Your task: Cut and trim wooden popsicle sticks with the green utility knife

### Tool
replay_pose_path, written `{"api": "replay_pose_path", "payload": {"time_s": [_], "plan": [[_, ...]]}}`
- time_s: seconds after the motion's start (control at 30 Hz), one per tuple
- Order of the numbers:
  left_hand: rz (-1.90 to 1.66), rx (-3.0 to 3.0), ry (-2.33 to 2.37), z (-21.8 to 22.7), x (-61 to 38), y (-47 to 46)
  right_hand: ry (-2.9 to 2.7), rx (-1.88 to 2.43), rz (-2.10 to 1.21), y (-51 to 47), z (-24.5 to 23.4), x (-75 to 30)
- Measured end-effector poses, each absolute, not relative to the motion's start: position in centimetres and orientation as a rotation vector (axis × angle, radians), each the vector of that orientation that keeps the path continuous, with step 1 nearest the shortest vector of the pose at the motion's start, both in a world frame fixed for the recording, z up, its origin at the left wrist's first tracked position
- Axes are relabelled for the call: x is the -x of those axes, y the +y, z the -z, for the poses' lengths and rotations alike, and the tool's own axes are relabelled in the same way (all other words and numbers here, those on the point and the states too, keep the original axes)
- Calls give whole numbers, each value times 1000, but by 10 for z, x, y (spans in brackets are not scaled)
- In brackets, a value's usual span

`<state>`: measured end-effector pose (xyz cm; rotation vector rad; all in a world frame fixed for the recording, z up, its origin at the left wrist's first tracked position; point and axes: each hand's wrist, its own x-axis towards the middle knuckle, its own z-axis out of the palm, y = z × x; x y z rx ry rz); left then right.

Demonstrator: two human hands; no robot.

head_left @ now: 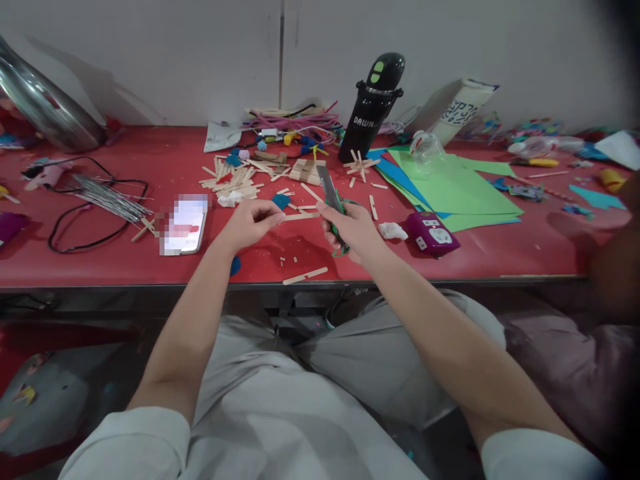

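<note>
My left hand pinches one end of a flat wooden craft stick between thumb and fingers. The stick's other end reaches my right hand, whose fingers are wrapped round the handle of a utility knife. The knife's broad blade is out and points up and away from me. Below the hands, near the table's front edge, lies a notched craft stick with small wood chips around it. A loose pile of craft sticks lies beyond my left hand.
On the red table are a phone, metal wires, a purple box and green paper sheets. A black bottle stands behind, and a steel flask at the far left. Another person's arm is at right.
</note>
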<state>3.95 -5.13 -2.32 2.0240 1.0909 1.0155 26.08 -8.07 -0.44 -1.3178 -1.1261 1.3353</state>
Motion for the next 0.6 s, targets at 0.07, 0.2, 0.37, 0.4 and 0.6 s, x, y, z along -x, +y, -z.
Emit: {"api": "replay_pose_path", "payload": {"time_s": [0.07, 0.2, 0.37, 0.4, 0.6], "plan": [[-1026, -1995, 1057, 21, -39, -54, -1146, 1324, -1326, -80, 1, -259], [-1046, -1925, 1063, 12, -38, -63, -1178, 1252, -1393, -84, -5, -257], [-1153, -1882, 1137, 2, -42, -75, -1203, 1181, -1440, -87, -10, -256], [-1152, -1878, 1150, 2, -43, -76, -1210, 1194, -1410, -86, -10, -256], [-1200, -1894, 1249, 11, -48, -77, -1409, 1337, -803, -81, -1, -253]]}}
